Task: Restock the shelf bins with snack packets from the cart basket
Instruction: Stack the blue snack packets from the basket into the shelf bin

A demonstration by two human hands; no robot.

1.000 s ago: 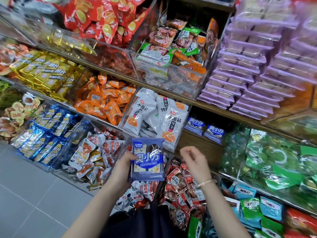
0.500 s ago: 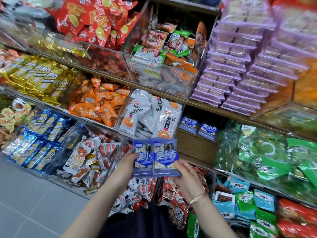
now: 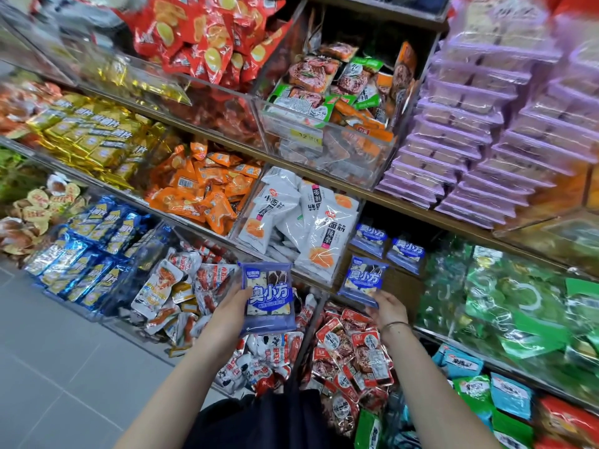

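Right hand [image 3: 387,311] moved one packet [image 3: 362,278] rightward; left hand [image 3: 231,306] holds another.

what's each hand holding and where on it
Left hand grips a blue packet by its left edge; right hand pinches a second blue packet by its lower edge.

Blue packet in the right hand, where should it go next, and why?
Probably the right hand should lift its blue packet into the bin just above, where two matching packets lie with room to spare. The left hand holds another packet.

Glossy plastic blue packets [image 3: 268,296], clear acrylic bins [image 3: 327,150], a wooden shelf edge [image 3: 421,210], matt grey floor tiles [image 3: 64,351].
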